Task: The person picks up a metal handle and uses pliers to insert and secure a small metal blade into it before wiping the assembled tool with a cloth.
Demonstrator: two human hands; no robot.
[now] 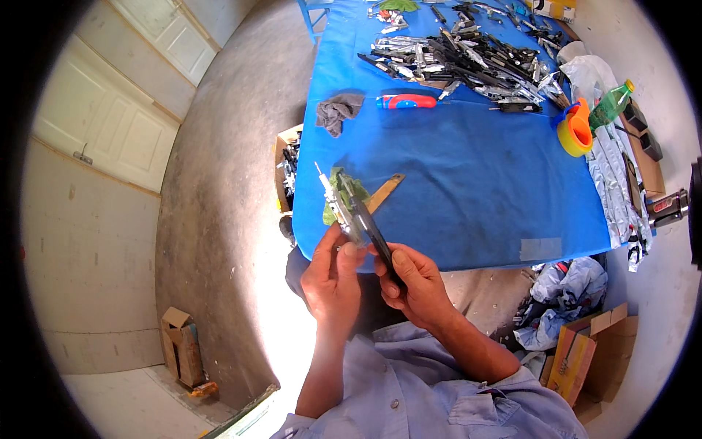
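Observation:
My left hand (pixel 333 276) pinches a silver-and-clear mechanism (pixel 338 201) with a thin rod sticking out at its far end. Fingers of my right hand (pixel 413 284) are wrapped round a long black bar (pixel 379 241), which lies close against the mechanism. Whether the two parts are joined cannot be made out. Both are held tilted above the near left edge of the table. Beneath them lie a crumpled green cloth (pixel 350 181) and a flat tan strip (pixel 385 193), both partly hidden.
The blue-covered table (pixel 468 197) bears a heap of black and silver parts (pixel 475 62), a grey rag (pixel 338 113) and a red-and-blue tool (pixel 406 101). At right stand tape rolls (pixel 574 139) and a green bottle (pixel 613 104). Cardboard boxes (pixel 585 358) sit on the floor.

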